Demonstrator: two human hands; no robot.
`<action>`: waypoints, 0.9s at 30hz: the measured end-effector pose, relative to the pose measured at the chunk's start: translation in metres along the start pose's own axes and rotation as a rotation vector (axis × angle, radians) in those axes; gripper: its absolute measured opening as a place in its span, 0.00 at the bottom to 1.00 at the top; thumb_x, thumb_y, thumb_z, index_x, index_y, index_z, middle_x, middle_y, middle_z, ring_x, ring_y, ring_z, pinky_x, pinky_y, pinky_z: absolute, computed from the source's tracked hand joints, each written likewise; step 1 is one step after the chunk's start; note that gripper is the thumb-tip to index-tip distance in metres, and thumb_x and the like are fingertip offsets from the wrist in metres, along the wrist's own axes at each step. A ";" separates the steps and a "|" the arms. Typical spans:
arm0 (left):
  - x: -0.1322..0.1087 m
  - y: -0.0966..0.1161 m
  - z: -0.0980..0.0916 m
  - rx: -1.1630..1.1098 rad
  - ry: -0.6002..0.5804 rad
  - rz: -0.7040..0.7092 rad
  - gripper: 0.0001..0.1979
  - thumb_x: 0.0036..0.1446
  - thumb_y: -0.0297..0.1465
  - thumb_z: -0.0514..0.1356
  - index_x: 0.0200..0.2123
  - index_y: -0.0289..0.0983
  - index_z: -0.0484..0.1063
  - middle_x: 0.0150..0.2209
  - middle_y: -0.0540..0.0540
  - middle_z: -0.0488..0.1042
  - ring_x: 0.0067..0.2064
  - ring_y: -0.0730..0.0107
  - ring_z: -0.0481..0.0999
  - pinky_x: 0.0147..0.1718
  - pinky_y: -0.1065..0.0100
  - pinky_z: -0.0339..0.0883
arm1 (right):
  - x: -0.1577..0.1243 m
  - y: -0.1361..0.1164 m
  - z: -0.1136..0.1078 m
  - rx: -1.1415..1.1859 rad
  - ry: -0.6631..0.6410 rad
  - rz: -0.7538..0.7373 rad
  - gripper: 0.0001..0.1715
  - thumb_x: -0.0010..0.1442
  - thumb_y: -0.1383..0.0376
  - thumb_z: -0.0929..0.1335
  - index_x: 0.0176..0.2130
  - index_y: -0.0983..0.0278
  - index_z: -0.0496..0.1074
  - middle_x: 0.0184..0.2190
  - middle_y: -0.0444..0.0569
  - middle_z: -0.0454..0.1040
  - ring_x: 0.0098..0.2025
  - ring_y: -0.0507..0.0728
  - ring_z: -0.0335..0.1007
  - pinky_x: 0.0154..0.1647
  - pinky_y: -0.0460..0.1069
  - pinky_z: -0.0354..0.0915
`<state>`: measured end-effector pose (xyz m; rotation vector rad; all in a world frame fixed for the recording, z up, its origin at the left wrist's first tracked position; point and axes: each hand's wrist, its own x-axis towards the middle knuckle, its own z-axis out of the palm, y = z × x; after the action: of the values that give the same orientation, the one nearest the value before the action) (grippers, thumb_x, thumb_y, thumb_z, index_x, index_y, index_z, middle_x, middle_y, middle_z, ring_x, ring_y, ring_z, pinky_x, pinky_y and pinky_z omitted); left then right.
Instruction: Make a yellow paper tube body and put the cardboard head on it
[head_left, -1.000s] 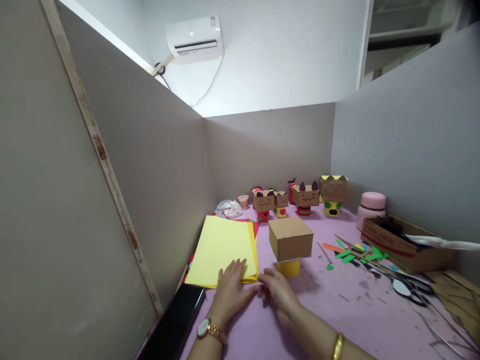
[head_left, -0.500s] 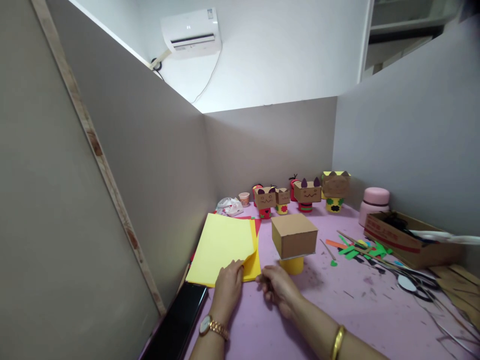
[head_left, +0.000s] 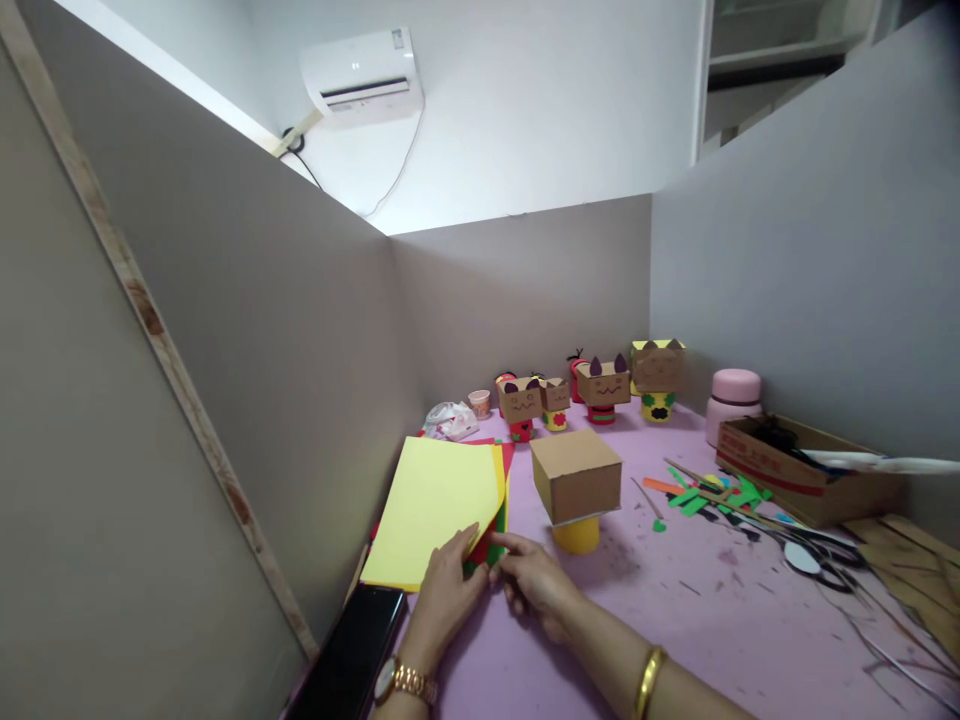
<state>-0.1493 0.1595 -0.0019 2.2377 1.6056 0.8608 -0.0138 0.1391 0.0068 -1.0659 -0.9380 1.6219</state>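
Note:
A stack of coloured paper has pale yellow sheets [head_left: 435, 490] on top. My left hand [head_left: 452, 578] rests at the near right corner of the stack, its fingers closed on the raised corner of the yellow sheets. Under that lifted corner, red and green sheets [head_left: 500, 522] show. At their edge is my right hand [head_left: 536, 583], index finger against the sheets and the other fingers curled; the thumb's exact grip is partly hidden. Just beyond the right hand, a brown cardboard box [head_left: 576, 477] stands on a yellow cylinder [head_left: 577, 537].
Several box-headed cat figures [head_left: 602, 385] line the back. To the right lie green paper scraps [head_left: 697, 497], scissors [head_left: 817, 568], a pink flask [head_left: 733, 405] and an open carton [head_left: 810, 480]. A black phone [head_left: 352, 650] lies at the left, beside the partition [head_left: 247, 350].
The yellow corner is turned up further, now exposing red and green sheets. My right hand has moved left to the stack's edge. The whole view has shifted slightly.

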 end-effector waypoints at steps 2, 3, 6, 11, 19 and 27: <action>0.001 -0.001 0.001 -0.031 0.032 0.004 0.21 0.50 0.27 0.52 0.49 0.37 0.69 0.50 0.43 0.72 0.51 0.61 0.69 0.51 0.62 0.58 | -0.001 0.003 0.002 -0.033 -0.005 -0.042 0.21 0.52 0.74 0.60 0.46 0.68 0.67 0.17 0.37 0.67 0.09 0.44 0.50 0.08 0.40 0.44; 0.002 -0.001 0.001 -0.047 0.056 -0.005 0.19 0.52 0.28 0.50 0.47 0.38 0.70 0.47 0.43 0.74 0.48 0.62 0.71 0.48 0.64 0.61 | -0.001 0.004 0.003 -0.054 -0.005 -0.060 0.21 0.51 0.74 0.60 0.46 0.68 0.67 0.17 0.38 0.67 0.10 0.44 0.51 0.08 0.40 0.45; 0.002 0.000 -0.002 -0.097 0.158 -0.067 0.17 0.57 0.32 0.45 0.41 0.38 0.71 0.36 0.44 0.78 0.36 0.64 0.75 0.35 0.67 0.65 | -0.003 0.008 0.004 -0.103 -0.004 -0.107 0.21 0.51 0.72 0.60 0.45 0.71 0.66 0.18 0.40 0.68 0.12 0.45 0.52 0.10 0.40 0.47; 0.002 -0.001 -0.012 -0.175 0.340 -0.163 0.19 0.59 0.41 0.43 0.33 0.37 0.70 0.28 0.46 0.75 0.30 0.64 0.73 0.28 0.68 0.64 | -0.004 0.018 0.003 -0.194 0.008 -0.203 0.18 0.51 0.69 0.60 0.42 0.71 0.67 0.19 0.41 0.67 0.15 0.48 0.55 0.14 0.42 0.50; 0.003 -0.004 -0.014 -0.196 0.330 -0.137 0.18 0.57 0.42 0.46 0.33 0.36 0.70 0.29 0.47 0.75 0.32 0.64 0.73 0.30 0.69 0.64 | -0.004 0.031 0.003 -0.381 0.033 -0.407 0.13 0.50 0.70 0.61 0.35 0.66 0.73 0.20 0.43 0.71 0.25 0.53 0.67 0.26 0.45 0.59; 0.005 -0.005 -0.004 -0.011 0.156 -0.086 0.18 0.49 0.22 0.51 0.43 0.38 0.72 0.40 0.46 0.77 0.43 0.65 0.75 0.43 0.67 0.65 | -0.003 0.032 0.003 -0.478 0.065 -0.477 0.13 0.49 0.72 0.61 0.32 0.65 0.74 0.21 0.45 0.73 0.25 0.54 0.69 0.27 0.45 0.60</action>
<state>-0.1543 0.1653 -0.0002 2.1236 1.7460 1.0405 -0.0256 0.1274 -0.0211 -1.0906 -1.4533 0.9882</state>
